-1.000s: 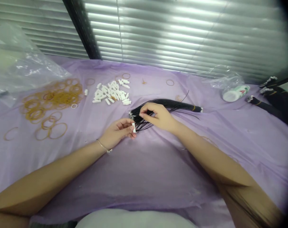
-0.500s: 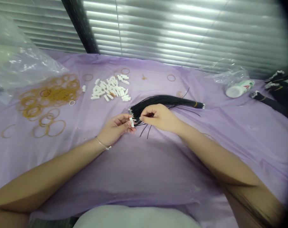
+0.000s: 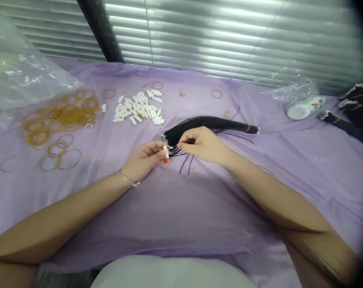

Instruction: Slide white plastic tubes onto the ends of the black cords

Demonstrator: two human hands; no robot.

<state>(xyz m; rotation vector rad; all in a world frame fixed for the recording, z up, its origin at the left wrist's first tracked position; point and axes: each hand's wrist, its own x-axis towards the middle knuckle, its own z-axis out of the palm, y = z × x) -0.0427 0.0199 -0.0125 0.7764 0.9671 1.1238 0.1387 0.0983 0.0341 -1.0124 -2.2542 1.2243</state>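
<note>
A bundle of thin black cords point(image 3: 211, 123) with metal ends lies across the middle of the purple cloth point(image 3: 181, 208), bound near its right end. My left hand point(image 3: 147, 159) pinches a small white connector piece point(image 3: 166, 151) between thumb and fingers. Beside it, my right hand point(image 3: 204, 145) is closed in a pinch on the end of one black cord, held against the white piece. Two loose cord ends point(image 3: 186, 164) hang below my right hand.
A heap of small white pieces point(image 3: 138, 110) lies behind my hands. Many tan rubber bands point(image 3: 60, 120) are spread at the left, beside a clear plastic bag point(image 3: 22, 76). At the right are a white bottle point(image 3: 304, 108) in plastic and more black cord bundles point(image 3: 346, 122).
Both hands drew together a little; the right hand brought a cord end to the white piece. Two cord ends now hang loose below it. The view shifted slightly.
</note>
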